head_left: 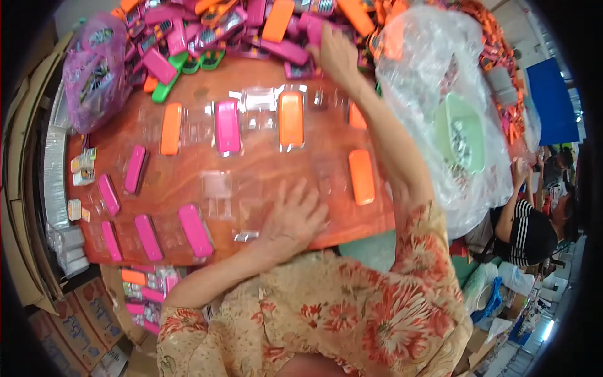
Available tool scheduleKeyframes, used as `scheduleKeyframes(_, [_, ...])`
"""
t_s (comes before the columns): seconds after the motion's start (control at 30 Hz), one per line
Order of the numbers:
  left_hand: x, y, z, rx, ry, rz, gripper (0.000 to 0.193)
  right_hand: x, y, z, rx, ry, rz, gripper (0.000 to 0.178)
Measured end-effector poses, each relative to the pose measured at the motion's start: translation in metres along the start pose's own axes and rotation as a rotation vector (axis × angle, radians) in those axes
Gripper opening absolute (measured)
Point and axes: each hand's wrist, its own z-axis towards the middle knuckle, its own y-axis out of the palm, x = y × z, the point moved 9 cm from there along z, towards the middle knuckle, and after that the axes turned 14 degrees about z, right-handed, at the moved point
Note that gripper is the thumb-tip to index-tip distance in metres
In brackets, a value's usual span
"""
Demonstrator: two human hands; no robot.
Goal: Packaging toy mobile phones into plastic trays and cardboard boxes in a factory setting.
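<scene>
My left hand [295, 217] lies palm down with fingers spread, over clear plastic trays [217, 185] near the table's front edge; it holds nothing I can see. Stretched far forward, my right hand [339, 55] is at the heap of toy phones, its fingers bent around a pink toy phone [314, 28]. Some fingertips are hidden among the pieces. In front of the heap, clear trays hold an orange toy phone [291, 119], a pink toy phone [227, 127] and another orange toy phone [171, 129]. One more orange toy phone [362, 177] lies right of my left hand.
Several pink toy phones [196, 231] lie at the table's left. A purple plastic bag [95, 81] stands far left. On the right, a large clear bag [414, 81] surrounds a pale green basket [444, 129] of small parts. Another person [531, 232] sits farther right; cartons [78, 330] stand lower left.
</scene>
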Motion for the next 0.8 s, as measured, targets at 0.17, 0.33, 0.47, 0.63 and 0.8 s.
scheduleKeyframes(0.17, [-0.02,-0.018,-0.037,-0.032,-0.11,-0.015,0.039,-0.005,0.01,0.023,-0.044,0.157,0.016,0.044])
scheduleKeyframes(0.33, [-0.024,-0.008,-0.041,-0.062,-0.101,-0.034,0.037,-0.027,-0.038,0.02,0.002,0.155,0.457,0.04])
scheduleKeyframes(0.47, [-0.034,-0.01,-0.04,-0.028,-0.163,-0.084,0.034,-0.082,-0.071,-0.046,-0.349,0.165,0.68,0.04])
scheduleKeyframes(0.63, [-0.039,-0.02,-0.041,0.021,-0.273,-0.017,0.038,-0.121,-0.076,-0.168,-0.518,0.136,0.635,0.061])
scheduleKeyframes(0.8, [-0.043,-0.008,-0.048,-0.056,-0.283,0.003,0.047,-0.137,-0.057,-0.205,-0.568,0.126,0.356,0.057])
